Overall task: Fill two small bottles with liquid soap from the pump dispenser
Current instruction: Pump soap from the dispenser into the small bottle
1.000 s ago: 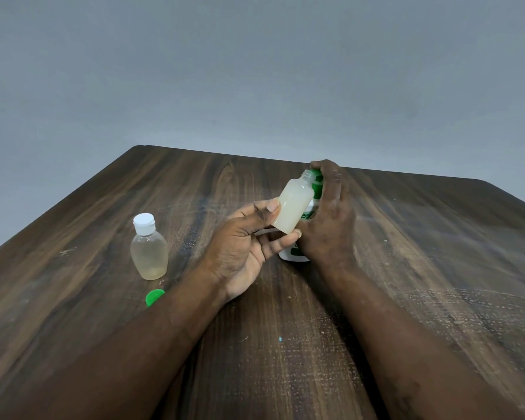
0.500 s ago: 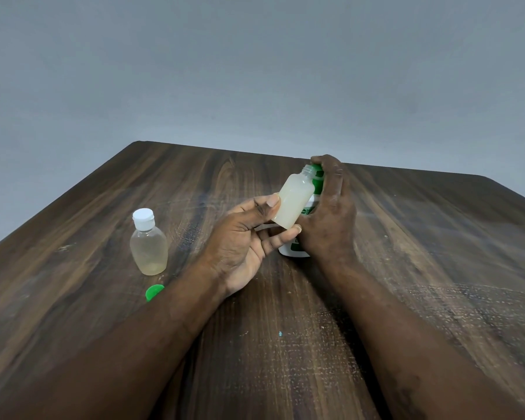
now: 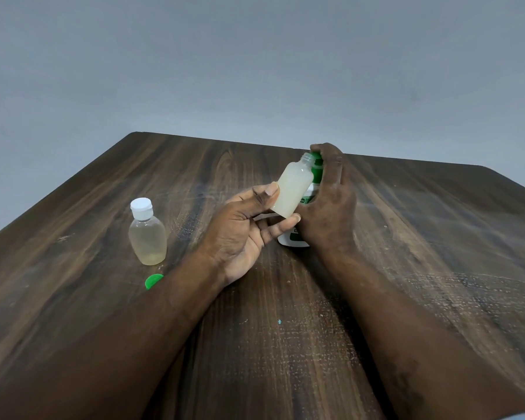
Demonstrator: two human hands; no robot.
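My left hand (image 3: 243,231) holds an uncapped small bottle (image 3: 293,189) between thumb and fingers, tilted with its open neck up against the green pump head of the dispenser. The bottle is cloudy with pale liquid nearly to the shoulder. My right hand (image 3: 331,204) wraps over the white and green pump dispenser (image 3: 294,237), its fingers curled on the pump head; most of the dispenser is hidden behind hand and bottle. A second small bottle (image 3: 147,234) with a white cap stands upright at the left, partly filled with pale liquid.
A loose green cap (image 3: 152,281) lies on the dark wooden table (image 3: 437,237) just in front of the capped bottle, partly hidden by my left forearm. A grey wall rises behind the table's far edge.
Both hands, the bottle and the dispenser keep the same pose. Only the view has shifted slightly.
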